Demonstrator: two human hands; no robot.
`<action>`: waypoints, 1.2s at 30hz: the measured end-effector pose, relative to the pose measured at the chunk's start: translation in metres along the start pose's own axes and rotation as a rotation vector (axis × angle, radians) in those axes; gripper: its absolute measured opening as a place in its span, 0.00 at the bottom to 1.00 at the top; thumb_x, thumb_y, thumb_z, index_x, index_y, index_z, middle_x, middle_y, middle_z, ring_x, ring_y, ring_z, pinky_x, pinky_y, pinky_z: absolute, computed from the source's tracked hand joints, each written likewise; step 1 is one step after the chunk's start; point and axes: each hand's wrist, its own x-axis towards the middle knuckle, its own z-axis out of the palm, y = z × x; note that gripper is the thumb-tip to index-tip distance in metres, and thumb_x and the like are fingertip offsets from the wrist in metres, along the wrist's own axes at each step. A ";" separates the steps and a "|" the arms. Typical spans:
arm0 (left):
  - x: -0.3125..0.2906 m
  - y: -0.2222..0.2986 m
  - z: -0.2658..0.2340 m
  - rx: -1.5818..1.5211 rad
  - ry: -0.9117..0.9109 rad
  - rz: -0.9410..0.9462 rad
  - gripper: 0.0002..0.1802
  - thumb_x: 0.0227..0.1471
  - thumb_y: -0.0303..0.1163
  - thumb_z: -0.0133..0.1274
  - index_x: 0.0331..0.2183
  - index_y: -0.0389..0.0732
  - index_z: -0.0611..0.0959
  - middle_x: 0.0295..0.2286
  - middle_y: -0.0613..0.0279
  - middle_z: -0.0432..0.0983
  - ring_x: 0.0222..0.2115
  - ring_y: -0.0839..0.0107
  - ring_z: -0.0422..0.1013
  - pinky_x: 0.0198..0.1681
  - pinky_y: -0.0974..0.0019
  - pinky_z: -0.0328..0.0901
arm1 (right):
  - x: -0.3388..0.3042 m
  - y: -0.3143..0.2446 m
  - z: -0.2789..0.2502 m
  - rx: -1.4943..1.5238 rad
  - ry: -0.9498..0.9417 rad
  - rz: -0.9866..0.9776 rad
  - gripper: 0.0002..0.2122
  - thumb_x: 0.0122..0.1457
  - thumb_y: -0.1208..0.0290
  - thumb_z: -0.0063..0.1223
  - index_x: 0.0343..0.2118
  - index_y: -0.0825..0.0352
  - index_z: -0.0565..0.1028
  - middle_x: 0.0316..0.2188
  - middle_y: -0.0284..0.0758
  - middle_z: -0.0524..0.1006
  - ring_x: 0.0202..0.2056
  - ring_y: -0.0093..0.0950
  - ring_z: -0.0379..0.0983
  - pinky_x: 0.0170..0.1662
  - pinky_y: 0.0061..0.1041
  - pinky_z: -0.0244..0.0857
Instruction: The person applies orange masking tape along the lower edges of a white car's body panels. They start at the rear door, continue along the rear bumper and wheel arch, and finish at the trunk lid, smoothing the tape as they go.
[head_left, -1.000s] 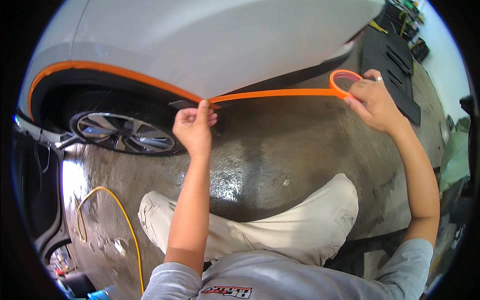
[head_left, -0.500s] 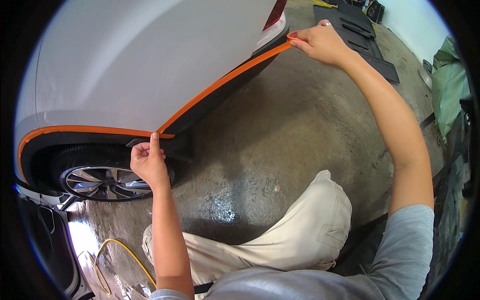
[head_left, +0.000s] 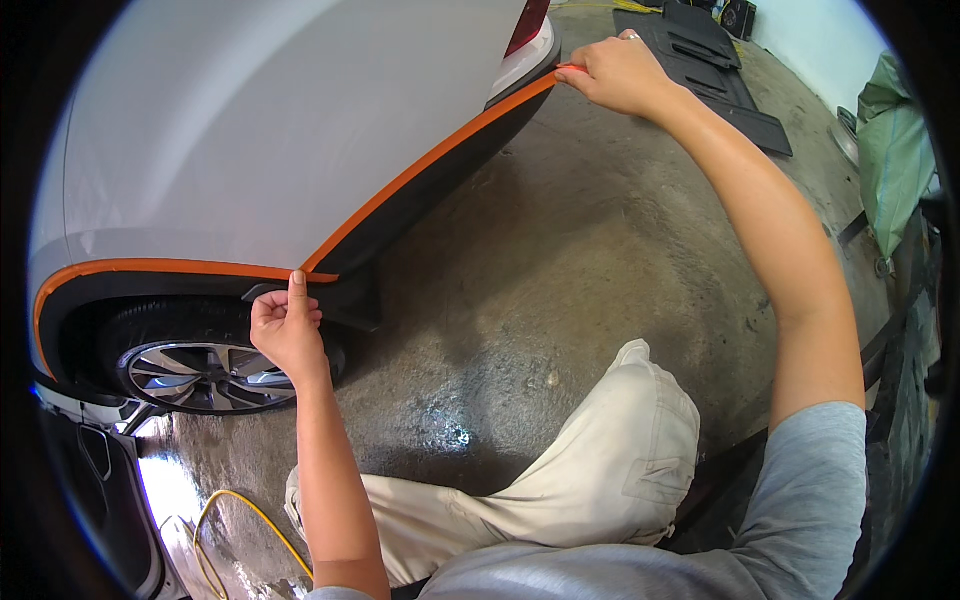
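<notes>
A strip of orange masking tape [head_left: 400,184] runs along the lower edge of the silver car body panel [head_left: 290,110], just above the black trim [head_left: 430,177]. A second orange strip [head_left: 170,266] curves over the wheel arch. My left hand [head_left: 287,325] has its fingers curled in, its thumb tip pressing the tape where the two strips meet. At the rear corner of the car, below the tail light, my right hand [head_left: 617,76] is closed around the tape roll [head_left: 571,69], mostly hidden by the fingers. The tape stretches taut between both hands.
The wheel [head_left: 215,375] sits below the arch, a black mud flap [head_left: 350,305] behind it. Black mats [head_left: 700,60] lie on the concrete floor at the far right. A green sack [head_left: 895,160] stands at the right. A yellow hose [head_left: 250,505] loops at the lower left.
My right hand has moved left toward the car's rear corner, bringing the tape closer to the trim edge. The left thumb stays pressed at the joint.
</notes>
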 end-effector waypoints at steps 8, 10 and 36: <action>-0.001 0.001 0.000 0.034 0.000 0.014 0.21 0.60 0.40 0.73 0.27 0.41 0.77 0.18 0.66 0.78 0.16 0.82 0.70 0.20 0.77 0.65 | 0.002 -0.007 -0.002 -0.001 -0.010 0.049 0.21 0.72 0.48 0.50 0.37 0.59 0.89 0.29 0.38 0.87 0.36 0.40 0.84 0.58 0.47 0.66; -0.001 0.001 0.000 0.096 0.005 0.055 0.21 0.61 0.40 0.72 0.28 0.40 0.78 0.18 0.67 0.77 0.16 0.82 0.70 0.21 0.77 0.65 | 0.002 -0.007 0.000 -0.007 -0.016 0.067 0.22 0.72 0.48 0.49 0.38 0.59 0.89 0.30 0.38 0.87 0.37 0.40 0.85 0.58 0.47 0.66; -0.013 0.079 0.157 1.194 -0.562 1.635 0.40 0.58 0.47 0.62 0.69 0.48 0.74 0.74 0.67 0.57 0.76 0.67 0.47 0.73 0.35 0.40 | -0.008 -0.016 -0.004 0.045 0.056 0.118 0.22 0.73 0.49 0.50 0.36 0.60 0.89 0.32 0.40 0.88 0.39 0.41 0.86 0.68 0.53 0.61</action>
